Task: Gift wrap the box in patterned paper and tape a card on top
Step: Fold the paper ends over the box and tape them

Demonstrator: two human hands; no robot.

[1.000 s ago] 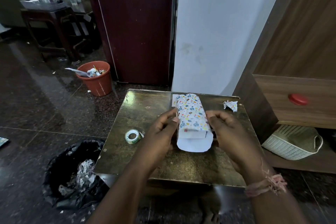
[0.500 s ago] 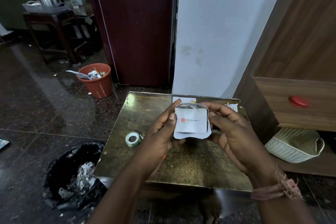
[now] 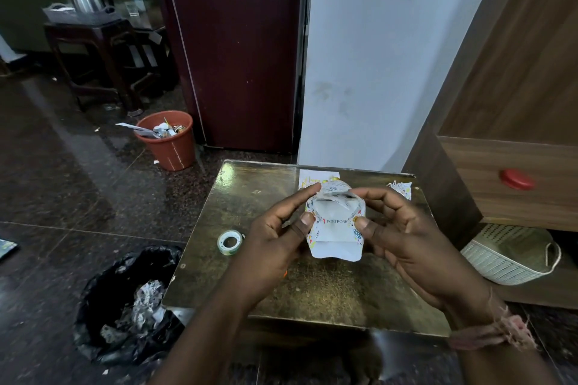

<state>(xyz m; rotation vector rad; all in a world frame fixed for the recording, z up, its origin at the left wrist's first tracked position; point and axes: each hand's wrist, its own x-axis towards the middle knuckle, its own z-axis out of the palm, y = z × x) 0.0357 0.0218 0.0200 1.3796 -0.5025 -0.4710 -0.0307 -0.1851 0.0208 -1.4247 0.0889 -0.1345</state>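
Left hand [image 3: 269, 237] and right hand [image 3: 403, 234] pinch box [image 3: 336, 228] end flaps (above table [image 3: 312, 291]); tape roll [image 3: 230, 242] beside.

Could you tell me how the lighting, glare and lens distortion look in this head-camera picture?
Head view: the room is dim, and the floor and the table look dark. Glare sits on the table's far left corner and in a streak on the floor. The wide lens bows the cabinet edge at right. The box print stays sharp and readable between both hands.

Bare forearms, frayed pinkish thread band [image 3: 500, 333] on right wrist
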